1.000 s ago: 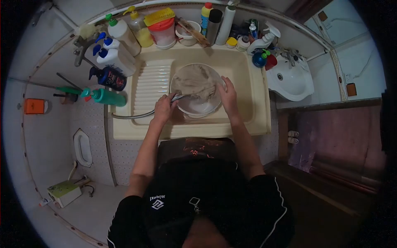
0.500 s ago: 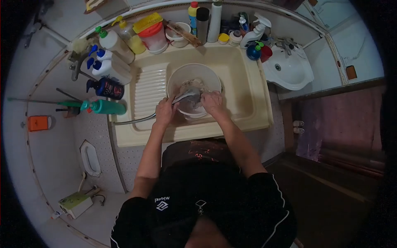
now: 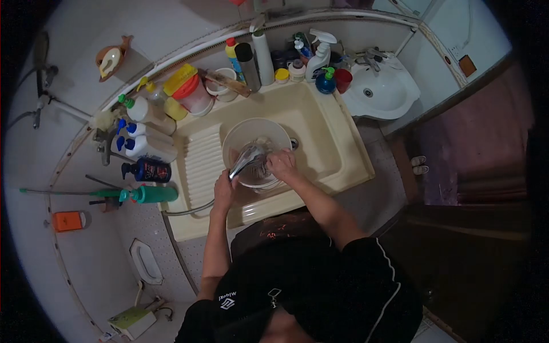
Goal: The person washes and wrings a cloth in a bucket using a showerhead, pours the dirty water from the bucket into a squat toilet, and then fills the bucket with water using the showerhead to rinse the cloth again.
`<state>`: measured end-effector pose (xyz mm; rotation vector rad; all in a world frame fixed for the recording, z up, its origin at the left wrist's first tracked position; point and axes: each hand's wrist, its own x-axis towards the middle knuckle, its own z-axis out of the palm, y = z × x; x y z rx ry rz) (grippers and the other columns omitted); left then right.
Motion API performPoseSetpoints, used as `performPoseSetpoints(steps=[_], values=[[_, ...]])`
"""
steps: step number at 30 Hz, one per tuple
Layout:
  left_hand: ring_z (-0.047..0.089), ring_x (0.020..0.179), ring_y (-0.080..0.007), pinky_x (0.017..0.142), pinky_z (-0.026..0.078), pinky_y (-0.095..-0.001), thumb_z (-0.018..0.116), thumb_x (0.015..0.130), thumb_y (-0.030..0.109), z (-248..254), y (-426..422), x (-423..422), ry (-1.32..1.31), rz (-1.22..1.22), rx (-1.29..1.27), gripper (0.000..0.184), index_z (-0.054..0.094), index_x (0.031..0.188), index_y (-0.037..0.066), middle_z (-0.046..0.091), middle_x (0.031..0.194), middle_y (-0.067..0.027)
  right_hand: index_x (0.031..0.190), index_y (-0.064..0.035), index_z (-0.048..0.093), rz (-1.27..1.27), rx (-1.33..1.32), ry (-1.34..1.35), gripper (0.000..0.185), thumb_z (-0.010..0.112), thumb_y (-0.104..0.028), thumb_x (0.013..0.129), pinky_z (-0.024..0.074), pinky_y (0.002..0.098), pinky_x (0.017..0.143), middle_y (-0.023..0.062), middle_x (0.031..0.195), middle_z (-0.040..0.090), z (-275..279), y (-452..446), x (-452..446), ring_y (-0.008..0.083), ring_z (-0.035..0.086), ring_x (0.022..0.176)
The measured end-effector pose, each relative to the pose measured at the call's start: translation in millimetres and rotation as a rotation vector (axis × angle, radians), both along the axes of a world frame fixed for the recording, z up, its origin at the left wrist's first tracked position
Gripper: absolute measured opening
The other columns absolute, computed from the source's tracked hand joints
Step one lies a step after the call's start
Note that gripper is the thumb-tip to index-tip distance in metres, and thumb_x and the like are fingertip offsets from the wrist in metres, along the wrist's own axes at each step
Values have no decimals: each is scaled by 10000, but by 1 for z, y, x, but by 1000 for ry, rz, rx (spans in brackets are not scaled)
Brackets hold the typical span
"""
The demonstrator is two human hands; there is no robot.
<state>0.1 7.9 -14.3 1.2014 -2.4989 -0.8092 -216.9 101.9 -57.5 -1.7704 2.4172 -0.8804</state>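
"Handheld showerhead [image 3: 247, 160], centre: who has it?"

"The left hand [image 3: 225, 190], fingers wrapped tightly around its handle, the spray end angled over the mouth of a whitish bucket [image 3: 242, 131]."

"And inside the bucket?"

"Pale cloth [image 3: 263, 140], partly hidden by the showerhead. The bucket stands in a cream sink [image 3: 321, 147], next to the ribbed drainboard [image 3: 200, 157]."

"The right hand [image 3: 283, 164]?"

"Reaching over the bucket's rim, fingers curled just beside the showerhead; whether they grip cloth, I cannot tell."

"Behind them?"

"A red-lidded tub [image 3: 198, 104], and a white pot [image 3: 220, 93] with a wooden piece [image 3: 233, 84] across it."
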Motion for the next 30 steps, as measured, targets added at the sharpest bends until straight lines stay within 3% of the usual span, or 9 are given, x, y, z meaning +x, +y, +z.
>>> performPoseSetpoints(steps=[6,8,14,16,20,30], values=[[571,870,-406,743,447,-447,540,888,201,0,-1,0,20,-2,49,343,471,1150,-10,589,956,-243,718,-120,661,-32,62,-2,142,604,-249,704,424,378,825,85,712,645,4,0,2,268,609,774],[552,888,-435,744,434,-477,546,876,202,1,1,-1,84,0,35,334,482,1130,-4,578,960,-259,698,-118,647,-73,42,-2,128,607,-240,694,428,381,822,87,717,646,-2,-1,4,274,606,784],[560,897,-433,744,441,-463,537,884,185,3,1,-2,116,-22,44,308,481,1124,0,583,958,-256,681,-106,629,-12,-47,44,95,602,-196,691,432,368,819,74,703,629,-3,-2,1,235,613,751],[555,895,-419,757,440,-417,486,922,219,3,1,-1,82,-28,65,306,459,1126,-7,568,963,-253,695,-96,626,-14,-71,31,98,597,-189,695,431,362,821,66,696,619,4,1,3,218,616,743],[554,870,-416,745,439,-418,485,922,220,9,2,-2,64,-27,131,295,463,1109,-7,566,943,-251,709,-94,626,-21,33,12,106,595,-194,697,430,363,826,66,715,624,2,-1,3,215,618,752],[562,888,-421,751,439,-442,502,904,194,7,3,-2,83,-17,74,308,455,1136,-3,575,961,-255,689,-97,626,-33,-160,12,94,598,-186,691,427,366,837,72,712,624,-10,-2,4,221,620,752]])
